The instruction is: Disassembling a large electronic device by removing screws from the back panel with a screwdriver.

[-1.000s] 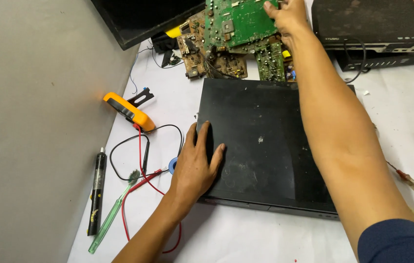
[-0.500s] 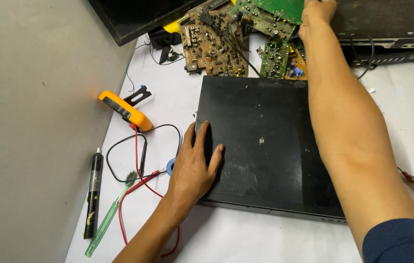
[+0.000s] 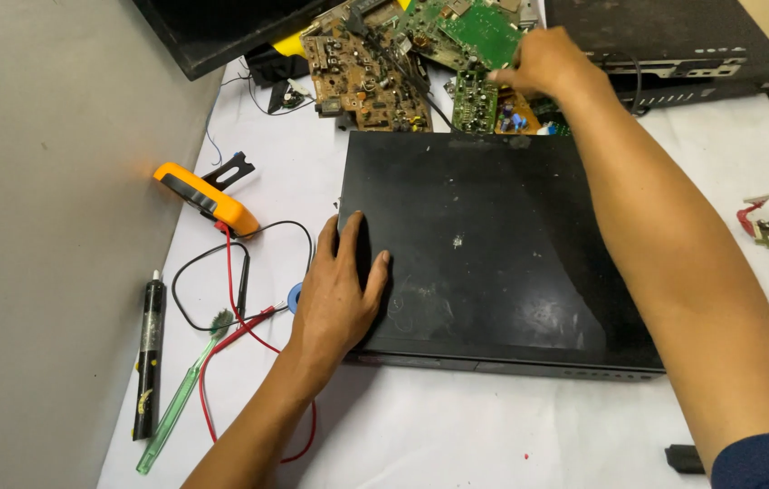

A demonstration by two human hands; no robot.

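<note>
Hands work over a white-covered bench. Left hand lies flat, palm down, fingers spread and gripping nothing, on the near left corner of a black flat-topped device case that fills the middle of the frame. Right hand reaches to the upper centre of the frame, past the far edge of the case; its fingers curl at the edge of a green circuit board, but whether they pinch the board or only touch it cannot be told. Brown circuit board sits just left of the green one, in a loose heap with smaller boards. Second black device occupies the upper right. Left of the case: orange multimeter, with red lead and black lead looped between the meter and the left wrist. Green-handled brush and black pen-shaped tool lie at lower left, side by side, near the bench edge.
</note>
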